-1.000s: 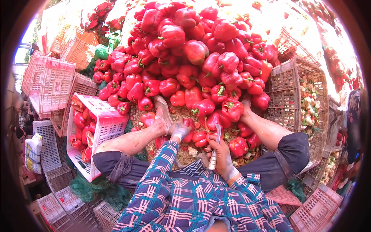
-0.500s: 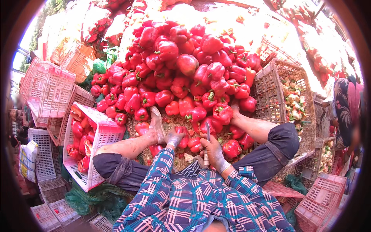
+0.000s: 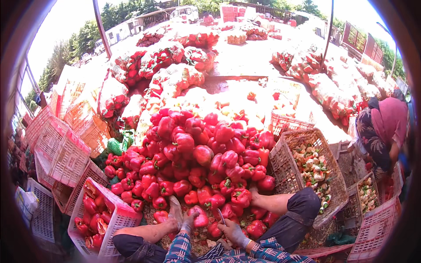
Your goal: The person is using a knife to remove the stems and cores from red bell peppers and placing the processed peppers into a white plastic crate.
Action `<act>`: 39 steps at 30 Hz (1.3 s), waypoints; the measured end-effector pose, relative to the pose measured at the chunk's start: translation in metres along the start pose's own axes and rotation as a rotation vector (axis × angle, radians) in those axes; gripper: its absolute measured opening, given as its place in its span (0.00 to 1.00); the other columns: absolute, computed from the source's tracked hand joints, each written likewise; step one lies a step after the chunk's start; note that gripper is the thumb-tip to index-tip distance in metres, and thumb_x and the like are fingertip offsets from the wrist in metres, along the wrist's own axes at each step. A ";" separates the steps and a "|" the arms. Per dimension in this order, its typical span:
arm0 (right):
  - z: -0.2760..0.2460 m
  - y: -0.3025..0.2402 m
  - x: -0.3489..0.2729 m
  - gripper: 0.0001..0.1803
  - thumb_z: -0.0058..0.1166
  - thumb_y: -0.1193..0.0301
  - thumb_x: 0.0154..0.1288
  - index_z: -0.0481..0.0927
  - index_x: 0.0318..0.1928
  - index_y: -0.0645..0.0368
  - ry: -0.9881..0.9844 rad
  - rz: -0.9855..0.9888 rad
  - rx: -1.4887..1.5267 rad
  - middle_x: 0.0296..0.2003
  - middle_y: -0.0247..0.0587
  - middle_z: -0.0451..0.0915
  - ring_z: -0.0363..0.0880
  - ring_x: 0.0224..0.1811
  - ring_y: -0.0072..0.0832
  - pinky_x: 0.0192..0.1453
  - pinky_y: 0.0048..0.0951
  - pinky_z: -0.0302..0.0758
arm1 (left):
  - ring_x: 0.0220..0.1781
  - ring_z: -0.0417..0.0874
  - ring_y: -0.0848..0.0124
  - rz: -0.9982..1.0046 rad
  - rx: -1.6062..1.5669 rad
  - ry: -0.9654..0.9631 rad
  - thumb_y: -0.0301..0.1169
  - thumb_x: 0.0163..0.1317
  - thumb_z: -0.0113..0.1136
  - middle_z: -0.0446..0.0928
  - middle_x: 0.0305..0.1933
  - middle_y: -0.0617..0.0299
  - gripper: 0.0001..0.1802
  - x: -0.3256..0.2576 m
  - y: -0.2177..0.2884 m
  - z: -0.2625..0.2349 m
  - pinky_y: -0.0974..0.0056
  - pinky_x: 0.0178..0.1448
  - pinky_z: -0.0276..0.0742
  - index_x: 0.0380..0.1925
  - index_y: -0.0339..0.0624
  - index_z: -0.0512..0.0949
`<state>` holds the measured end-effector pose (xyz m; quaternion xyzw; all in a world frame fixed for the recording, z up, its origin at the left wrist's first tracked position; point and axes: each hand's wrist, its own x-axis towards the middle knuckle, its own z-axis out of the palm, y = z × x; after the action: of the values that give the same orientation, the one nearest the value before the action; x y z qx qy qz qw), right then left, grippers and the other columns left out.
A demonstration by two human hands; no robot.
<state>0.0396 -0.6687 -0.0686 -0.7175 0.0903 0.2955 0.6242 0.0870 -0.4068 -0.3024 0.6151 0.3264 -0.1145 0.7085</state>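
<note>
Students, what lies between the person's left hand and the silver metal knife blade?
A glossy red bell pepper, touching the left hand, in the head view.

Heaped peppers (image 3: 195, 151): red, a few tinged orange. Pepper (image 3: 201, 217) at the left hand (image 3: 188, 222): red. Knife blade (image 3: 220, 215): silver-grey. Shirt (image 3: 179, 250): dark blue, checked in teal and pale pink. Trousers (image 3: 302, 210): dark navy. Left-hand crate (image 3: 120, 225): white sides, pink rim. Right-hand crate (image 3: 285, 168): dull brown; trimmings (image 3: 312, 168) inside: cream, green, orange-red. Farther crate (image 3: 90, 122) at left: orange. Netting (image 3: 115, 147): green. Co-worker's garments: one pink (image 3: 390, 120), one dark (image 3: 367, 131) with pale leaf pattern. Truck (image 3: 186, 14): white
</note>
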 end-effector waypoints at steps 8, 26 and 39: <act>-0.030 -0.088 0.023 0.15 0.49 0.61 0.74 0.79 0.40 0.61 0.102 -0.372 -0.270 0.27 0.46 0.81 0.83 0.31 0.37 0.36 0.37 0.76 | 0.62 0.78 0.56 0.756 0.405 -0.034 0.44 0.47 0.75 0.75 0.62 0.49 0.49 -0.093 0.200 0.064 0.56 0.66 0.73 0.68 0.39 0.65; -0.034 -0.098 0.001 0.09 0.49 0.65 0.71 0.77 0.39 0.56 0.229 -0.503 -1.050 0.33 0.54 0.80 0.83 0.34 0.53 0.34 0.53 0.77 | 0.63 0.76 0.60 0.770 0.126 -0.032 0.33 0.52 0.71 0.72 0.63 0.49 0.44 -0.143 0.215 0.134 0.58 0.67 0.73 0.69 0.35 0.63; -0.059 -0.089 -0.053 0.06 0.54 0.66 0.70 0.78 0.37 0.53 0.395 -0.563 -0.911 0.24 0.47 0.82 0.83 0.26 0.46 0.29 0.49 0.76 | 0.56 0.78 0.68 0.263 -0.760 -0.174 0.30 0.64 0.61 0.75 0.56 0.61 0.25 -0.106 0.183 0.140 0.59 0.62 0.77 0.61 0.42 0.70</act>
<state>0.0592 -0.7195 0.0373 -0.9523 -0.1259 -0.0129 0.2776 0.1540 -0.5247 -0.0883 0.3340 0.2032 0.0543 0.9188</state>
